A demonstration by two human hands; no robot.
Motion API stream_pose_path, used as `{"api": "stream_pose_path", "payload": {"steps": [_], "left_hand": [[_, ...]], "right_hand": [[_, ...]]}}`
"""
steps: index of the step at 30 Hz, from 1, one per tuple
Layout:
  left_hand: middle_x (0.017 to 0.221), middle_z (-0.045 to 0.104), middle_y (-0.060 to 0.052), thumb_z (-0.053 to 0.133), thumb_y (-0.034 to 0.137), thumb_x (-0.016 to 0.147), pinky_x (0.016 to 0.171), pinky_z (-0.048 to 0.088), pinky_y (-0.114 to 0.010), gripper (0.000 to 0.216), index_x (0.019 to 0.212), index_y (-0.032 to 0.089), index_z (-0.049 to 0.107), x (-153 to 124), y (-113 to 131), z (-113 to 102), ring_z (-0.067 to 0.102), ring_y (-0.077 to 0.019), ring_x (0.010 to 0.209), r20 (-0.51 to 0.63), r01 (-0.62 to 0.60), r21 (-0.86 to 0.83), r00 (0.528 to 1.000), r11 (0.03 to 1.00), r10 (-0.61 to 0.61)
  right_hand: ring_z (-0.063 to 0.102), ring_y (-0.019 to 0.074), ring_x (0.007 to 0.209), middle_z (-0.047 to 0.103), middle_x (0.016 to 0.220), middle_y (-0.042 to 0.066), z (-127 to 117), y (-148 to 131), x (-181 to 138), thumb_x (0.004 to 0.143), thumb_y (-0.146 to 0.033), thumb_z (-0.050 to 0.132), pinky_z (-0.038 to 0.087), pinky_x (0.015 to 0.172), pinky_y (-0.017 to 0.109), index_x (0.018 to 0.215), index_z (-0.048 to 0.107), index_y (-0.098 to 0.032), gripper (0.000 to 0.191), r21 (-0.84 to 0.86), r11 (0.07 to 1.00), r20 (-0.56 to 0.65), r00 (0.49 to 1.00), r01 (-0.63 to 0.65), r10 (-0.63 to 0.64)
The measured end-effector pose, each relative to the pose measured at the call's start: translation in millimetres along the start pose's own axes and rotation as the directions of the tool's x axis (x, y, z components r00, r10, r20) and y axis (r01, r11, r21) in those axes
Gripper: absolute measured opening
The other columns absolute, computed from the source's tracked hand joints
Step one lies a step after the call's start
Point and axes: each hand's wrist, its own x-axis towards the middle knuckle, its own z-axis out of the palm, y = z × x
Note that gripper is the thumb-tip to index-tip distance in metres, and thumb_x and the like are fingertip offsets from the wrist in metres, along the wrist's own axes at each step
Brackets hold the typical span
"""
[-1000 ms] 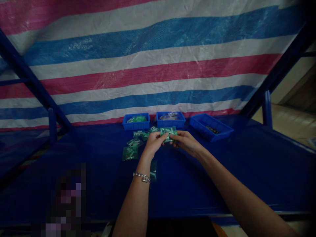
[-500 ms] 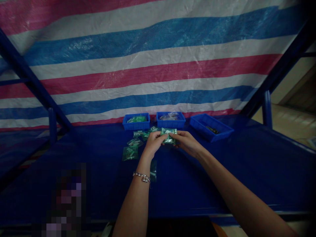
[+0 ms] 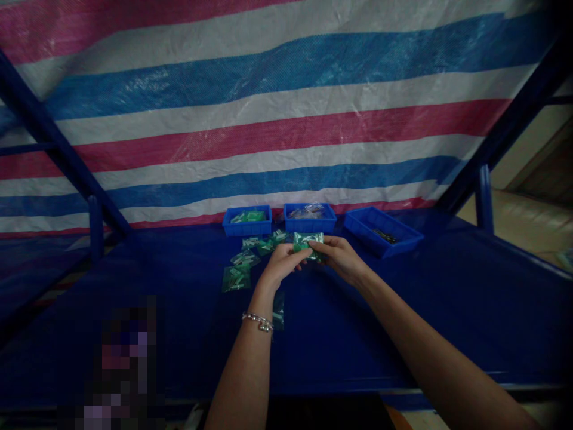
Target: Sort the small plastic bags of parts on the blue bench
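Both my hands meet over the blue table [image 3: 403, 322] on a small clear bag with green contents [image 3: 308, 242]. My left hand [image 3: 283, 266], a bracelet on its wrist, pinches the bag's left side. My right hand [image 3: 339, 258] grips its right side with curled fingers. Several similar green bags [image 3: 244, 263] lie scattered on the table just left of my hands, and one more bag [image 3: 278, 310] lies beside my left forearm.
Three blue trays stand at the back: the left one [image 3: 247, 220] holds green bags, the middle one [image 3: 310, 217] clear bags, the right one [image 3: 382, 230] a dark small item. A striped tarp [image 3: 277, 119] hangs behind. Blue frame posts [image 3: 486, 197] flank the table.
The bag has been raised slightly and squeezed narrower between my hands; my left hand's fingers curled in a little more. Arms stayed in place.
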Motion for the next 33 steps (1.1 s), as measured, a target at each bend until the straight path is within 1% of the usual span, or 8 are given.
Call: {"api": "stream_pose_path", "payload": {"steps": [2,6,11,17,21,23,29,33], "left_hand": [[0.053,0.054,0.000,0.062,0.030,0.067,0.044,0.029,-0.020,0.019,0.062,0.013,0.057,0.3,-0.2,0.3,0.045,-0.0068,0.045,0.011,-0.022,-0.015,1.000,1.000,0.022],[0.050,0.051,0.001,0.062,0.024,0.067,0.044,0.029,-0.019,0.014,0.060,0.012,0.057,0.7,0.4,0.5,0.045,-0.0063,0.045,-0.006,-0.049,-0.041,0.999,0.998,0.049],[0.052,0.053,0.001,0.061,0.023,0.067,0.044,0.029,-0.019,0.013,0.061,0.012,0.058,-0.1,2.1,-0.1,0.044,-0.0061,0.045,-0.028,-0.067,-0.055,0.997,0.996,0.065],[0.060,0.060,-0.003,0.060,0.024,0.069,0.045,0.030,-0.020,0.014,0.064,0.011,0.061,1.7,-0.3,-2.8,0.045,-0.0064,0.046,-0.035,-0.114,-0.063,0.993,0.991,0.112],[0.053,0.055,0.000,0.061,0.025,0.068,0.046,0.031,-0.020,0.015,0.061,0.012,0.060,4.3,-2.5,-4.5,0.045,-0.0069,0.046,-0.081,-0.132,-0.053,0.989,0.990,0.127],[0.053,0.055,0.001,0.061,0.025,0.068,0.046,0.032,-0.020,0.015,0.061,0.012,0.059,4.7,-2.6,-4.9,0.045,-0.0067,0.046,-0.084,-0.136,-0.048,0.988,0.990,0.131],[0.056,0.055,0.001,0.061,0.025,0.069,0.046,0.033,-0.020,0.017,0.060,0.012,0.058,3.2,-1.0,-4.4,0.045,-0.0063,0.046,-0.065,-0.149,-0.040,0.987,0.988,0.146],[0.056,0.056,0.000,0.060,0.026,0.070,0.045,0.032,-0.019,0.017,0.060,0.011,0.057,3.0,-0.3,-3.5,0.045,-0.0059,0.046,-0.064,-0.124,-0.044,0.991,0.991,0.122]], "right_hand": [[0.049,0.0105,0.053,0.060,0.061,0.003,0.1,-0.3,-0.4,0.061,-0.041,0.070,0.033,0.049,0.024,0.068,0.064,-0.014,0.028,-0.002,1.000,0.009,1.000,-0.008,0.008],[0.046,0.0082,0.049,0.060,0.061,0.002,0.8,-0.7,-1.0,0.062,-0.040,0.070,0.030,0.044,0.022,0.071,0.065,-0.014,0.029,-0.024,1.000,-0.009,1.000,-0.017,0.017],[0.045,0.0068,0.048,0.058,0.060,0.000,1.7,-1.5,-1.9,0.066,-0.043,0.066,0.031,0.045,0.022,0.073,0.064,-0.015,0.029,-0.036,0.998,0.003,0.999,-0.043,0.043],[0.046,0.0067,0.047,0.058,0.062,0.000,1.1,-4.0,-3.1,0.067,-0.044,0.065,0.030,0.045,0.022,0.073,0.063,-0.016,0.029,-0.061,0.994,0.011,0.996,-0.086,0.087],[0.047,0.0065,0.049,0.060,0.064,0.000,-0.2,-4.9,-3.7,0.065,-0.040,0.068,0.030,0.047,0.022,0.074,0.063,-0.015,0.027,-0.077,0.992,0.014,0.995,-0.102,0.104],[0.047,0.0066,0.050,0.060,0.064,0.000,-0.8,-4.3,-3.5,0.063,-0.037,0.070,0.031,0.048,0.022,0.074,0.063,-0.015,0.026,-0.071,0.992,0.013,0.994,-0.107,0.108],[0.047,0.0069,0.051,0.060,0.062,0.000,-2.0,-0.4,-0.8,0.061,-0.034,0.072,0.031,0.050,0.023,0.069,0.063,-0.015,0.022,-0.028,0.997,0.010,0.997,-0.077,0.077],[0.047,0.0076,0.050,0.060,0.060,0.001,-2.4,1.4,0.5,0.060,-0.034,0.072,0.031,0.050,0.024,0.069,0.064,-0.015,0.023,-0.024,0.999,0.000,0.999,-0.041,0.041]]}}
